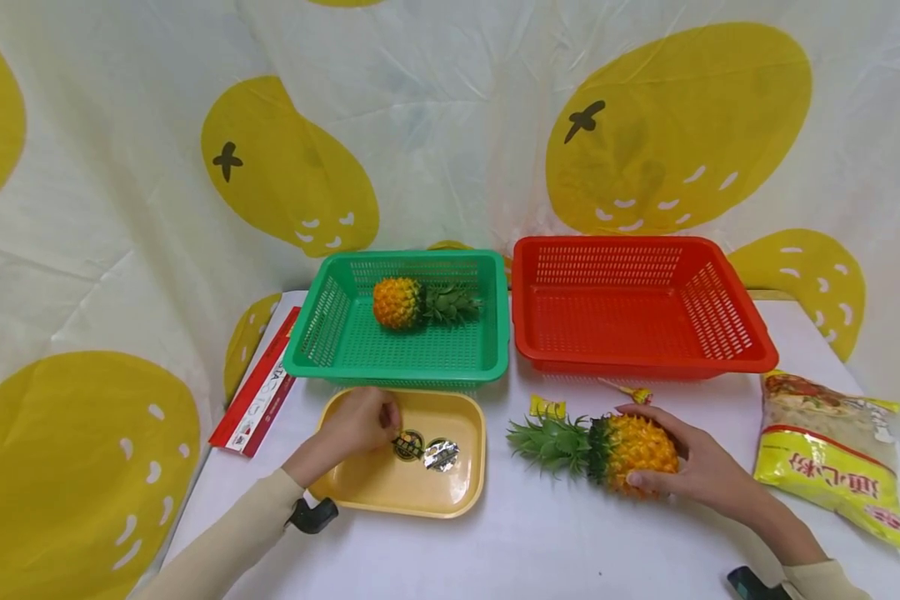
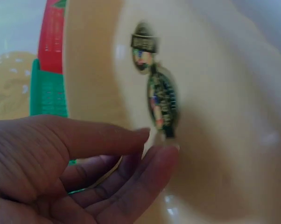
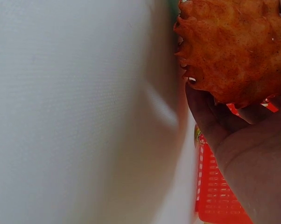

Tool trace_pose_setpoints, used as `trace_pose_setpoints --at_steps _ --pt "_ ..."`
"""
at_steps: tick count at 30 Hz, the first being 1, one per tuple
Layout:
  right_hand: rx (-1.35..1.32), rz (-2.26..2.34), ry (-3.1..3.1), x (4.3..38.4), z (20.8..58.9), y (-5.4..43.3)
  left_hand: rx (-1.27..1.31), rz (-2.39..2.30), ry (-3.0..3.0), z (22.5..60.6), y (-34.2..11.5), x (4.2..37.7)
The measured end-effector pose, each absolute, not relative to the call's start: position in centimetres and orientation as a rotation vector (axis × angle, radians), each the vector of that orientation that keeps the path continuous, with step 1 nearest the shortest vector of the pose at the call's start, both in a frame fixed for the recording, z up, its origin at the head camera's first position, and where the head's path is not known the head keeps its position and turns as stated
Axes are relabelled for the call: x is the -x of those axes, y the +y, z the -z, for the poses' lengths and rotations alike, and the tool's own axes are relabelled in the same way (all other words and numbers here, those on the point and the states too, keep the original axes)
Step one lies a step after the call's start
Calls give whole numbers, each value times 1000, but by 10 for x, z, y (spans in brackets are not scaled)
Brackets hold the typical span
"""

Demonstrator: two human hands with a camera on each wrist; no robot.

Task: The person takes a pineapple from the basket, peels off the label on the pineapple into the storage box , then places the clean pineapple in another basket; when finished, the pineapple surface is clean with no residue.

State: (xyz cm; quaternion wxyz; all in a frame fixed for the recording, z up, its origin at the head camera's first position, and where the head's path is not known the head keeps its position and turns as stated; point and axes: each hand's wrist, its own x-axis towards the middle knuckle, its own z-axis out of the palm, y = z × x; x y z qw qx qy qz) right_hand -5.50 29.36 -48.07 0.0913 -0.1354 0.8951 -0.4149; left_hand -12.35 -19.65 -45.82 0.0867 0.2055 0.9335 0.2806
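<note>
My left hand (image 1: 362,422) is over the yellow tray (image 1: 461,493), thumb and fingertips pinching the narrow end of a small, flat black-and-gold round piece (image 2: 163,100). A similar piece (image 2: 144,46) adjoins it, blurred in the left wrist view; the head view shows a silvery shine on it. On the white table, my right hand (image 1: 708,471) grips a pineapple (image 1: 640,454) by its orange body. The fruit lies on its side, its leafy crown (image 1: 551,446) pointing left. The thumb presses its near side and the fingers reach over the far side.
A green basket (image 1: 307,354) at the back holds another pineapple (image 1: 399,303). Beside it stands a red basket (image 1: 645,367). A yellow wrapped candy (image 1: 547,407) and a lollipop (image 1: 640,395) lie in front. A pasta bag (image 1: 832,454) is at the right; a red box (image 1: 258,387) at the left.
</note>
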Motion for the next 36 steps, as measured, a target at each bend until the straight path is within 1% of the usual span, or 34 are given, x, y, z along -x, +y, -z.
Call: trace_pose_setpoints --at_steps 3,6,8,12,15,25,31,36 --pt "401 1229 2662 55 481 294 -548 -877 2717 451 -194 123" --pt "401 1225 2663 55 481 294 -544 -901 2662 443 -188 123" --pt "401 1218 2664 55 481 294 -607 -905 2631 439 -180 122" --pt "394 1209 2666 55 480 295 -846 -934 2587 433 -156 121" --pt "390 1210 2661 54 479 295 -959 -987 2547 428 -135 120" --pt "382 1216 2650 55 478 295 -1121 -1103 2451 416 -73 124" --pt "380 1212 2652 55 477 295 -1306 -985 2453 419 -36 129" --pt "391 1218 2646 55 479 295 -1345 -869 2469 423 -8 130"
